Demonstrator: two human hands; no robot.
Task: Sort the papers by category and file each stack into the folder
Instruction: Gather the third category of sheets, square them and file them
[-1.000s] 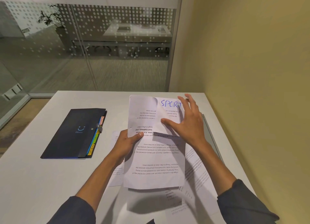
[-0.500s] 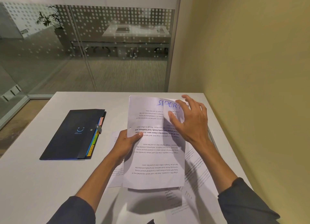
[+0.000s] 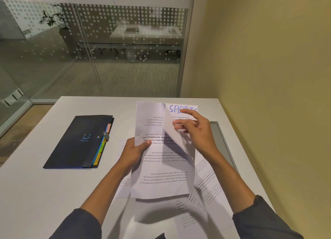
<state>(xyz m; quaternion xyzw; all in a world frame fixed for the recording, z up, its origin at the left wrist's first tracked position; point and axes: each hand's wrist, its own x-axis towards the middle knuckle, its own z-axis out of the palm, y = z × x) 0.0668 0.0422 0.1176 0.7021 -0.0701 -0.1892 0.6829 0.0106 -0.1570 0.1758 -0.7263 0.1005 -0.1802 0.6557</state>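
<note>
A held stack of papers [image 3: 161,167] stands above the worktop [image 3: 35,194], just right of the dark folder [image 3: 78,142], its long axis running away from the person. The left hand [image 3: 133,153] pinches the stack's left edge, thumb on top. The right hand [image 3: 195,131], nearer the stack's far right corner, has its fingers [image 3: 180,123] loosely spread and slipped under the top sheet [image 3: 152,120], peeling it leftward to bare a sheet [image 3: 180,109] headed in blue handwriting that seems to read "SPORTS". The folder lies closed, a yellow tab [image 3: 97,159] marked SPORTS showing on its side nearest the stack. More loose papers [image 3: 206,194] lie flat beneath and to the right of the stack. Sorting looks unfinished; nothing appears filed.
</note>
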